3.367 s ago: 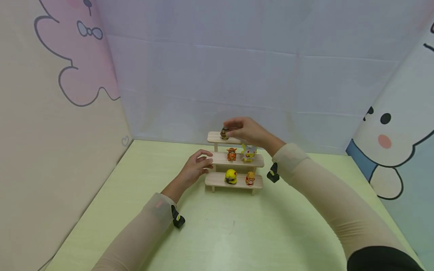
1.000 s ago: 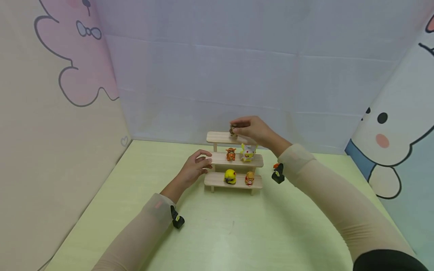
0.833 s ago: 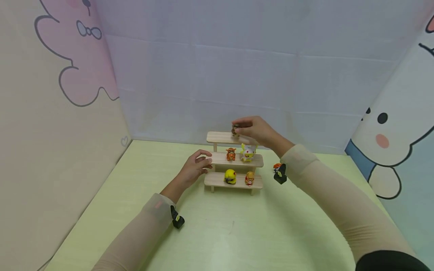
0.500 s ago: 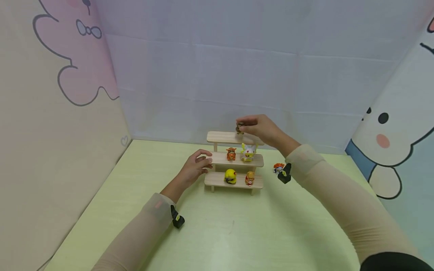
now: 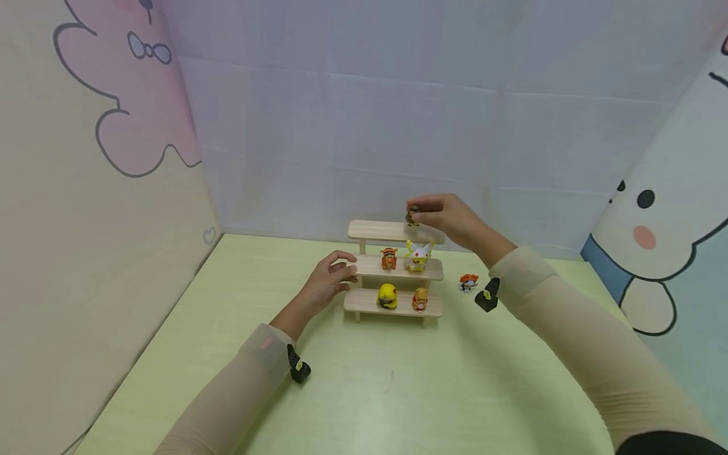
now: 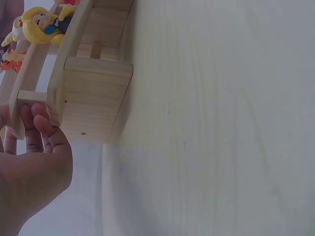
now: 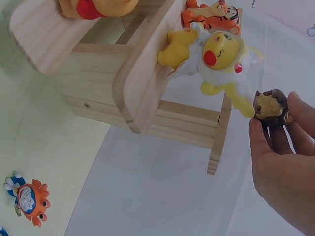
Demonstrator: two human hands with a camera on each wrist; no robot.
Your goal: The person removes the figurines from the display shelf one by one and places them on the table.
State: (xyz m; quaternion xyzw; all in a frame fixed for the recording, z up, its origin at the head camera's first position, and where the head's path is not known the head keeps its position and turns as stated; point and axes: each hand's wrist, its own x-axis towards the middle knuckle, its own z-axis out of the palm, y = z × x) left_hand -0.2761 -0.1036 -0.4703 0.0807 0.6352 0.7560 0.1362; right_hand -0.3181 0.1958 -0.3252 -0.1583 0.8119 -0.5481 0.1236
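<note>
My right hand (image 5: 449, 217) pinches a small brown figurine (image 5: 412, 216) between thumb and fingertips, close over the right end of the top tier. Its underside faces the camera in the right wrist view. My left hand (image 5: 327, 281) grips the left end of the middle tier of a three-tier wooden display stand (image 5: 364, 268), fingers curled under the board in the left wrist view. On that tier stand an orange tiger figurine (image 5: 389, 258) and a yellow figurine in a white hood (image 5: 418, 256). The bottom tier bears a yellow-haired figurine (image 5: 387, 296) and a bear figurine (image 5: 419, 299).
To the right of the stand, on the pale yellow-green table (image 5: 364, 379), sits a figurine with an orange crab hat (image 5: 469, 282). A white cloth wall (image 5: 341, 139) rises close behind the stand. Printed side walls flank the table.
My right hand has carried the brown figurine rightward along the top tier, from its left part to its right end. The crab-hat figurine has come into sight. My left hand stays put.
</note>
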